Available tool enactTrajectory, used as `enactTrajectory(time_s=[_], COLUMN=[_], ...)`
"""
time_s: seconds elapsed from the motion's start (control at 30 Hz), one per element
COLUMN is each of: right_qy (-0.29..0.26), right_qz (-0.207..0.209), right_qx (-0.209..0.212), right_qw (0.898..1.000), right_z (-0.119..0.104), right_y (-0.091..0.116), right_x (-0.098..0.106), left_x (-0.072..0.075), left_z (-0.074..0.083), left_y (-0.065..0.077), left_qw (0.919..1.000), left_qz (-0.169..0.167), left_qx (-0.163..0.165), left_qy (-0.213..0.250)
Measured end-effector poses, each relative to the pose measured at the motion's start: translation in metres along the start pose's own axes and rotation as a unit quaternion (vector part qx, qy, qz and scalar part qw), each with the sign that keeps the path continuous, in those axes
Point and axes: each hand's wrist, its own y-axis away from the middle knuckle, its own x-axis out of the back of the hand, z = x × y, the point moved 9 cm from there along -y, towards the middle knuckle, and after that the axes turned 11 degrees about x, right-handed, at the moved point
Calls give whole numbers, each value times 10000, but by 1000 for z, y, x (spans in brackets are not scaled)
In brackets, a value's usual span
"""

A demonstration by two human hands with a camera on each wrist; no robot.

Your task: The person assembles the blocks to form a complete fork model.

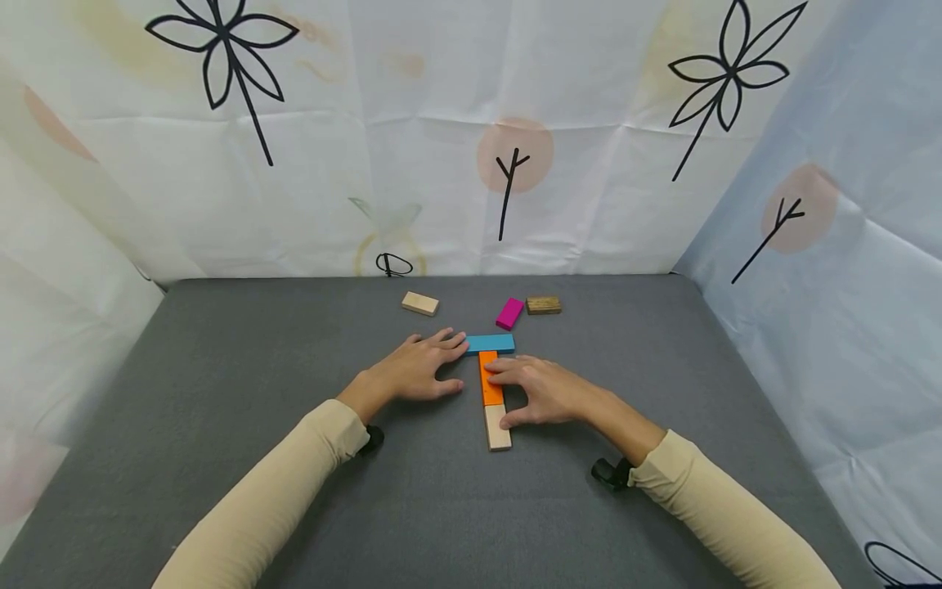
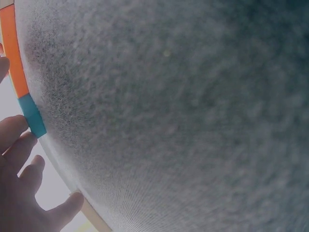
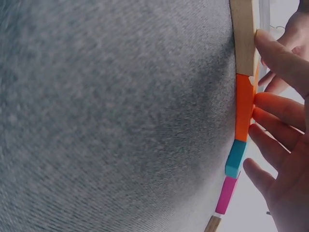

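Observation:
A blue wooden block (image 1: 495,343) lies crosswise at the far end of an orange block (image 1: 489,384). Below the orange one, end to end, comes a pale wood block (image 1: 497,429), so the three form a T. My left hand (image 1: 421,368) is spread flat, its fingertips at the left end of the blue block. Fingertips of my right hand (image 1: 548,391) rest on the orange block, and its thumb is at the side of the pale one. In the right wrist view, the fingers lie along the orange block (image 3: 245,107) with the thumb tip against the pale block (image 3: 245,38).
Behind the T lie a second pale block (image 1: 420,303), a magenta block (image 1: 509,313) and a dark brown block (image 1: 544,305), near the back edge of the grey cloth-covered table (image 1: 294,327). A white printed curtain (image 1: 434,164) closes off the back and sides.

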Motion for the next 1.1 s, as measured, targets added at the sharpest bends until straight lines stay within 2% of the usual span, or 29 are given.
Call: enactTrajectory(time_s=[0.17,0.47,0.67,0.87,1.1], right_qy=[18,37,-4,163,437], right_qz=[-13,-325,-328,-123,265], right_qx=[34,-46,-89,-83,-369], right_qw=[10000,9995,9994,9998,9980], right_z=[-3,-3,-2,0,11], right_y=[-2,-5,-5,-5,-4], right_x=[1,-1,-1,1,4], left_x=[3,6,6,4,3], left_z=[2,4,3,4,5], left_y=[2,4,4,4,4], left_qw=[10000,10000,9999,9999,9996], left_qz=[23,64,83,52,133], left_qx=[-13,-31,-14,-2,-17], left_qy=[-41,-50,-66,-124,-234])
